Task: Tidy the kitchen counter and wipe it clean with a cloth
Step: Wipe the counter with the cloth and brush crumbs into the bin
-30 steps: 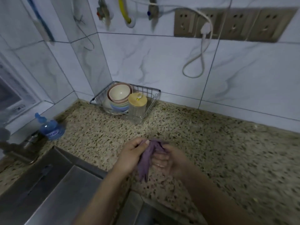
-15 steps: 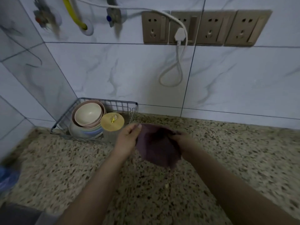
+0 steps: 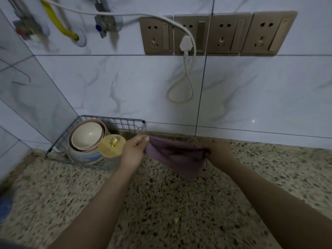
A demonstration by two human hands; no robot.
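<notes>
Two hands, left hand [image 3: 133,152] and right hand [image 3: 218,152], pinch the purple cloth [image 3: 175,156] taut.

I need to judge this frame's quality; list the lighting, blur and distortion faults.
Head view: dim and bluish overall; the metal pipe fittings at top left are motion-smeared; wide-angle bends the tile lines; a small glare dot on the white marbled wall tile; the purple cloth stays fairly sharp.
</notes>
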